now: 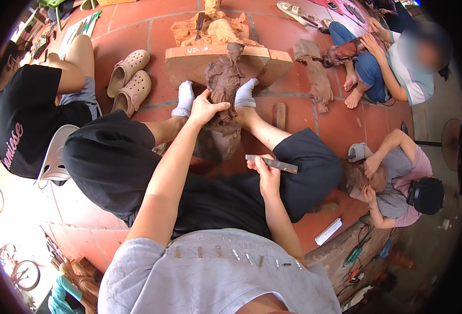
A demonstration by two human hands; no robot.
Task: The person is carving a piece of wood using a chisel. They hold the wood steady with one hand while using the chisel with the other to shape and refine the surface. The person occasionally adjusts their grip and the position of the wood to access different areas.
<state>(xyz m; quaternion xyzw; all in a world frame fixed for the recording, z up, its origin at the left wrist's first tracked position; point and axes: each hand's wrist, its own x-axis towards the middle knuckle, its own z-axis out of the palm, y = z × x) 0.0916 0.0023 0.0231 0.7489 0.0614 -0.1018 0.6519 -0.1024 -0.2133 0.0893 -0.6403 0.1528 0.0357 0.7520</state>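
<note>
A dark brown carved wooden figure stands on its broad base between my shins, a robed person with a hat. My left hand grips its lower robe from the left side, with the thumb laid across the front and the other fingers partly hidden. Nearer to me, over my lap, my right hand is closed round a flat grey bar, perhaps a scraper blade. The bar lies crosswise in the fingers, apart from the figure.
Beyond the figure, a thick wooden block carries a paler carving. A small wooden piece lies by my right shin. Beige clogs sit at left. People work close by on both sides, one at right holding a reddish carving.
</note>
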